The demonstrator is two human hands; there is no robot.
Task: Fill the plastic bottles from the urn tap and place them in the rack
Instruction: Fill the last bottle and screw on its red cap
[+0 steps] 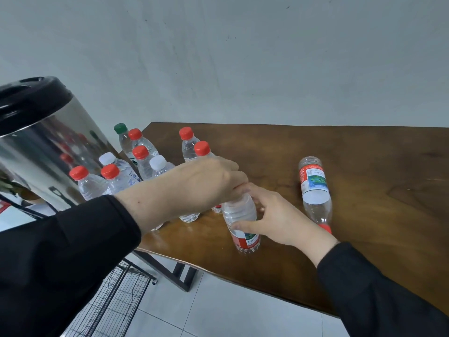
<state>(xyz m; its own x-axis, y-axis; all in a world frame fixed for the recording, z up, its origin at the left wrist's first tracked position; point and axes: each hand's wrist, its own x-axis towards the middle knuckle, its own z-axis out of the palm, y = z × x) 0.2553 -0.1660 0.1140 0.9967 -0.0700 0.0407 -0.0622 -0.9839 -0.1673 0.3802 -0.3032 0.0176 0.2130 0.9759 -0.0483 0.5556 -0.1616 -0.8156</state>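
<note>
An upright plastic bottle is held near the front edge of the brown bench. Its body is gripped by the right hand, fingers and thumb curled round the clear wall above the red label, while its top is covered by the left hand, whose fingers are curled over the neck; the cap itself is hidden, so whether it is being turned cannot be told.

The bottle is judged to be thin-walled and light, and likely to dent under a hard squeeze. The ribbed wall offers some purchase, but a wet surface would be slippery. A hold round the middle, as now, is judged the steadiest; the base should be kept flat on the bench while the top is worked.

A second bottle lies on its side just to the right, cap towards the near edge, and could roll. A cluster of capped bottles stands close on the left, beside the steel urn, leaving little room there. Open bench is found to the far right. The wire rack sits low at the near left, below the bench edge.
</note>
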